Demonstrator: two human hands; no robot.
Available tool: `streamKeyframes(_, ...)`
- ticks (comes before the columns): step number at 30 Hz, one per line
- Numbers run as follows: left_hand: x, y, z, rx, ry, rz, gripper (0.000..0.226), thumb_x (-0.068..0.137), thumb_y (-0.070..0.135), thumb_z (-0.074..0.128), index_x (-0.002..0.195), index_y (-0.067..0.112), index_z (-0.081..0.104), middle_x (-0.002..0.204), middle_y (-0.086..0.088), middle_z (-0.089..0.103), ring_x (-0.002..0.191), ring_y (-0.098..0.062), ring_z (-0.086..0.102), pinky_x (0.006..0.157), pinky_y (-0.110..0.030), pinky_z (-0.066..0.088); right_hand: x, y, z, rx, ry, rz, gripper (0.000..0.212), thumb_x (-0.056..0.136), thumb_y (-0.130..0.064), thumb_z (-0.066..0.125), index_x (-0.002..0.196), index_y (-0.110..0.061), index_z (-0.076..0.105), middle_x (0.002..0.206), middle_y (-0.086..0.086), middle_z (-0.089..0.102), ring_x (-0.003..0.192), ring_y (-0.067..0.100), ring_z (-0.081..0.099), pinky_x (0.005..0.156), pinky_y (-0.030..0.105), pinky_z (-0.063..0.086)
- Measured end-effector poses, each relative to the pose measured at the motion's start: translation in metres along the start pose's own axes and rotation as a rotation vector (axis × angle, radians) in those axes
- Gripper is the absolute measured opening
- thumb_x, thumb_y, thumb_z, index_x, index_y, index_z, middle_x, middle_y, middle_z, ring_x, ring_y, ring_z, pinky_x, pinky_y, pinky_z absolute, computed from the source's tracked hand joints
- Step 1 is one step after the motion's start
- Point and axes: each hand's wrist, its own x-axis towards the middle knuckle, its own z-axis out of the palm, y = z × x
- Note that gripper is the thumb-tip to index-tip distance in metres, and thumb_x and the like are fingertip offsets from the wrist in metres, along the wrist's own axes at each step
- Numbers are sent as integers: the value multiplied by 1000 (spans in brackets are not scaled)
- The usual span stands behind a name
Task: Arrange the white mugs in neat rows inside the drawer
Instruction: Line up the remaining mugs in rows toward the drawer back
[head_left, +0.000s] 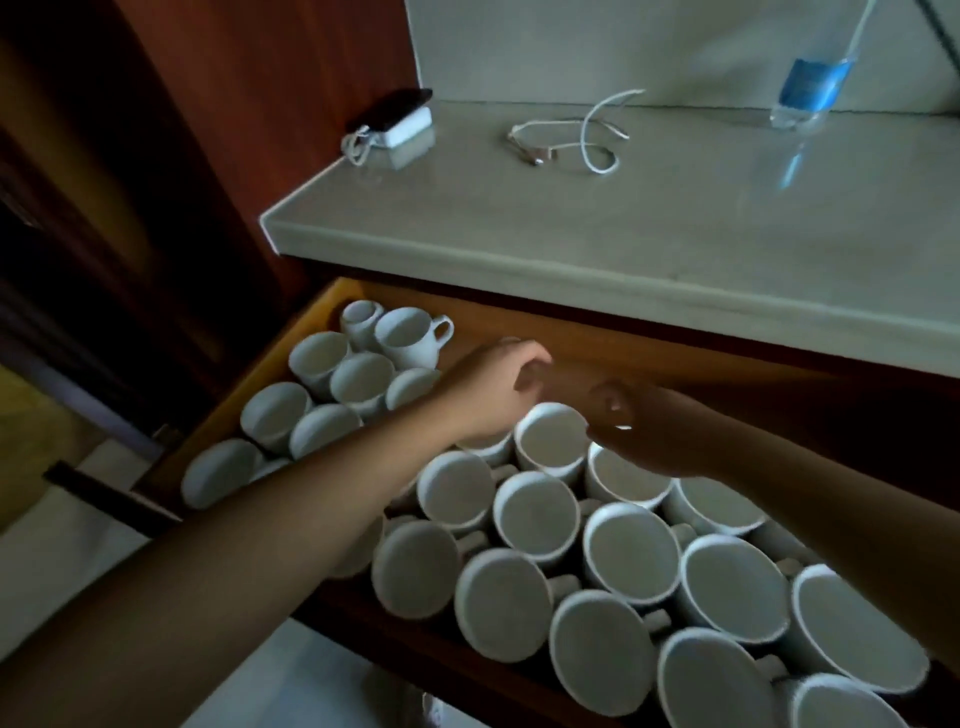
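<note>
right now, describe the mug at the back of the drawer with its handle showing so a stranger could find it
Find the open wooden drawer under the pale countertop and look to its far left corner, where a cluster of white mugs stands. The mug second from that corner along the back is the one: it alone shows a loop handle, sticking out to the right.

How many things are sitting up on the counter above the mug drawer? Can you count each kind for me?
Water bottle: 1
White cables: 2, one loose and one coiled by the box
Dark phone: 1
White charger box: 1
Total: 5
</note>
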Motion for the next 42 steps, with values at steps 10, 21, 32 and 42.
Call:
streamKeyframes(10,24,-202,-112,119,30,-210,41,83,5,57,123,12,61,127,-9,59,120,-25,52,97,-29,41,165,-136,38,44,66,31,56,94,-32,56,145,-22,37,144,6,48,125,25,51,96,29,38)
streamKeyframes(21,65,-223,-113,381,-460,-62,22,83,26,63,100,18,52,111,-4,55,103,-24,52,90,-32,42,233,-156,52,-184,-58,-22,96,75,-20,71,152,-24,15,158,4,20,145,26,16,110,42,34)
streamKeyframes(32,78,-230,-104,510,-427,-137,43,62,36,80,96,14,66,101,-9,67,90,-29,66,65,-29,48,234,-161,52,-317,5,88,93,63,-47,78,143,-25,34,140,6,48,120,30,54,93,37,48)
streamKeyframes(42,55,-228,-117,486,-206,-45,57,67,39,80,111,18,51,112,-4,56,97,-29,61,65,-32,41,224,-167,59,-364,90,226,90,65,-71,66,135,-20,42,126,8,53,107,31,62,81,38,48)
